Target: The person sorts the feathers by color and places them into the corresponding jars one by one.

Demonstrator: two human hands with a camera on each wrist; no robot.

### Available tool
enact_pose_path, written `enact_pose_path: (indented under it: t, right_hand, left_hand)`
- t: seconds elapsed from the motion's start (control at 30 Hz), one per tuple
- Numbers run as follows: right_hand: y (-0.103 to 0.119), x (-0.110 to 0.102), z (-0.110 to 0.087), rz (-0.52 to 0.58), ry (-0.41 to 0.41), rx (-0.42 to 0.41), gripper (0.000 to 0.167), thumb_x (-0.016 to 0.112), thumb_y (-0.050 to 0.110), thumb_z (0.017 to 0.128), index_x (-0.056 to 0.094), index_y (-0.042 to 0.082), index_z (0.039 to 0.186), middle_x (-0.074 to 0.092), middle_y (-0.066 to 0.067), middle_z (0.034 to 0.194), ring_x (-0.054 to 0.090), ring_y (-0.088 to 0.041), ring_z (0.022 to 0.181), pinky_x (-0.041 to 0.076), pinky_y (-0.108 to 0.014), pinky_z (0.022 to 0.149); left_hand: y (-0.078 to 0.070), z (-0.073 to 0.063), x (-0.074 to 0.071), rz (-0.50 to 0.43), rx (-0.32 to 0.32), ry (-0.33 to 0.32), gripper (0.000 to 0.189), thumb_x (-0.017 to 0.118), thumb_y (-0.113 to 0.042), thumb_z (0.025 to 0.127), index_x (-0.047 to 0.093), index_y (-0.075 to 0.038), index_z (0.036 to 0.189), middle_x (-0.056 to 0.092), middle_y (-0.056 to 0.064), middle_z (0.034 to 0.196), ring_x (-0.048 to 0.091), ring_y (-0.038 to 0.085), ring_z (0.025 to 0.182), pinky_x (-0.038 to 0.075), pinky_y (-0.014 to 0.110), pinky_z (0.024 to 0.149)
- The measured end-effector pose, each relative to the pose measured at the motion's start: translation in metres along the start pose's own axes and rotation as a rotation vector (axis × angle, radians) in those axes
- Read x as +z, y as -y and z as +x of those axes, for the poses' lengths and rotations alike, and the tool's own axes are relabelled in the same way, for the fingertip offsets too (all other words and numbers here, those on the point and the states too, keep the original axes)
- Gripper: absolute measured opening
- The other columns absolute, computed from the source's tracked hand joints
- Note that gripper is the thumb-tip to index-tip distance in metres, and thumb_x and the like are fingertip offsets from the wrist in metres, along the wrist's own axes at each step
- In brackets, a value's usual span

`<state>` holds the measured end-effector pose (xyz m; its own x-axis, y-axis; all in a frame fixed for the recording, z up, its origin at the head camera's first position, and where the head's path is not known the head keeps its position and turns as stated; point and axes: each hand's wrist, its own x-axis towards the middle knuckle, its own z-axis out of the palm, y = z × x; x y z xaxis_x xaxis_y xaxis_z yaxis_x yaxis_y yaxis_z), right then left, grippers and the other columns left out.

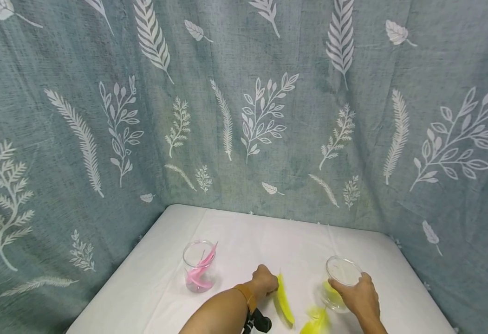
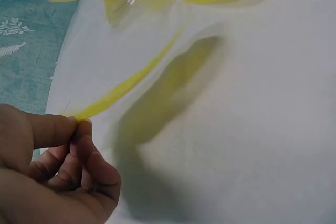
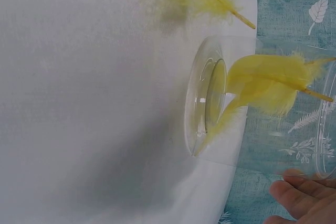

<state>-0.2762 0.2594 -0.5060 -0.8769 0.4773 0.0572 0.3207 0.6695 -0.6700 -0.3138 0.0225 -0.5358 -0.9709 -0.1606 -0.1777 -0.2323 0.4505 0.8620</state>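
Observation:
My left hand (image 1: 264, 281) pinches a long yellow feather (image 1: 284, 301) by its end between thumb and fingertip. In the left wrist view the pinched feather (image 2: 123, 88) slants up and away over the white cloth, casting a broad shadow. On the right, my right hand (image 1: 358, 296) holds a clear cup (image 3: 195, 106) near its rim, fingers round the side. Yellow feathers (image 3: 270, 80) lie inside that cup. Another fluffy yellow feather (image 1: 316, 321) rests on the table between the hands, close to the front.
A second clear cup (image 1: 187, 257) with pink feathers (image 1: 199, 273) stands to the left on the white-covered table (image 1: 244, 227). Grey-green curtains (image 1: 227, 60) with white leaf prints hang behind and at both sides of the table.

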Motion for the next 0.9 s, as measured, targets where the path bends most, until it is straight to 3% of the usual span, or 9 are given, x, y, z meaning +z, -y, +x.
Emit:
enact_pose_path:
  t: [0.13,0.3,0.47,0.7,0.9]
  right_hand:
    - [-0.001,0.0,0.001,0.007,-0.003,-0.004,0.121,0.08,0.062,0.062,0.027,-0.019,0.135,0.038,-0.04,0.126,0.04,-0.056,0.115,0.037,-0.061,0.091]
    - [-0.001,0.002,0.002,0.013,-0.016,-0.014,0.117,0.081,0.057,0.064,0.027,-0.02,0.134,0.039,-0.04,0.123,0.041,-0.056,0.114,0.038,-0.061,0.091]
    - [-0.001,0.003,0.001,0.01,-0.021,-0.013,0.117,0.081,0.058,0.063,0.029,-0.019,0.133,0.04,-0.04,0.122,0.043,-0.056,0.112,0.039,-0.06,0.089]
    - [0.0,0.004,0.001,0.007,-0.031,-0.009,0.114,0.082,0.054,0.063,0.03,-0.018,0.133,0.041,-0.039,0.122,0.043,-0.055,0.112,0.039,-0.06,0.09]
    - [0.001,0.005,0.001,0.001,-0.026,0.014,0.11,0.083,0.051,0.064,0.03,-0.018,0.132,0.04,-0.038,0.122,0.044,-0.054,0.112,0.039,-0.059,0.091]
  left_hand:
    - [-0.006,-0.002,-0.003,-0.17,0.01,0.003,0.013,0.065,0.014,0.068,0.059,0.003,0.073,0.05,0.005,0.047,0.037,0.013,0.036,0.031,0.024,0.034]
    - [-0.02,-0.006,-0.007,-0.291,0.045,-0.01,0.014,0.068,0.012,0.072,0.062,0.0,0.066,0.057,0.006,0.049,0.05,0.015,0.039,0.041,0.025,0.039]
    - [-0.033,-0.006,-0.009,-0.343,0.096,-0.068,0.016,0.065,0.008,0.077,0.064,-0.003,0.066,0.062,0.009,0.059,0.059,0.019,0.049,0.052,0.031,0.049]
    - [-0.05,-0.004,-0.016,-0.343,0.101,-0.182,0.015,0.068,0.004,0.079,0.064,-0.008,0.07,0.061,0.002,0.068,0.058,0.017,0.061,0.048,0.032,0.055]
    - [-0.066,-0.005,-0.02,-0.393,0.115,-0.226,0.014,0.069,0.003,0.079,0.065,-0.008,0.072,0.062,0.001,0.072,0.059,0.017,0.065,0.049,0.033,0.057]
